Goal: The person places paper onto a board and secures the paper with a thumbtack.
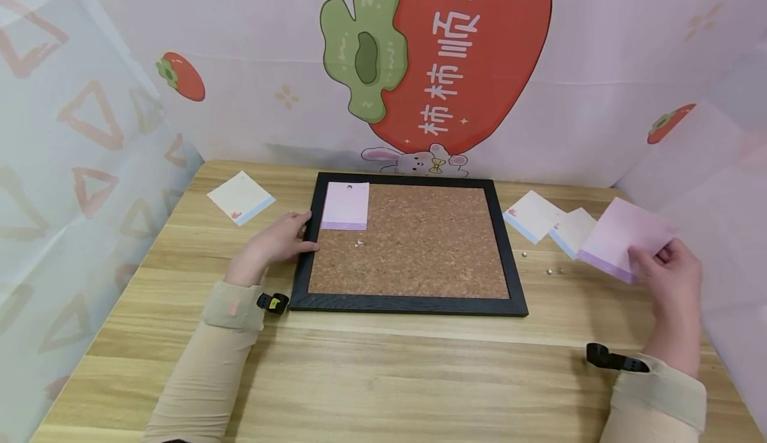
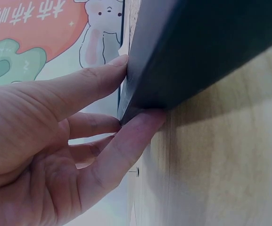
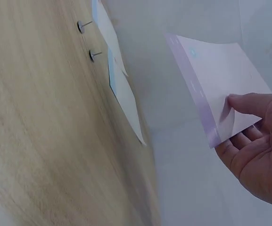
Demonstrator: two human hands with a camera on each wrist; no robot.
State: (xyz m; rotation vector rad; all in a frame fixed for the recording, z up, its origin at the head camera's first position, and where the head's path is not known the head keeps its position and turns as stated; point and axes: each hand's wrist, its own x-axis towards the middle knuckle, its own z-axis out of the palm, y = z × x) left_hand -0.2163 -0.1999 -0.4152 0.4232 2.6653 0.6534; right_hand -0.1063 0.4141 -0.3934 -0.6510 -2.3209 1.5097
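My left hand (image 1: 277, 238) holds the left edge of a black-framed corkboard (image 1: 413, 256), thumb on the frame's face and fingers along its side in the left wrist view. A pink-and-purple note sheet (image 1: 346, 204) lies at the board's upper left with a thumbtack (image 1: 350, 187) near its top. Off to the right, my right hand (image 1: 672, 276) pinches a second pink note sheet (image 3: 220, 75) between thumb and fingers, raised above the table. Below that first sheet, small shiny bits (image 1: 359, 244) lie on the cork; their kind is too small to tell.
Right of the board lie two white-and-blue note sheets (image 1: 533, 216), the nearer (image 1: 572, 232) partly overlapped, and several thumbtacks (image 1: 524, 254). Another white sheet (image 1: 242, 198) lies at the back left. A printed cloth (image 1: 252, 70) hangs behind the wooden table (image 1: 383, 376).
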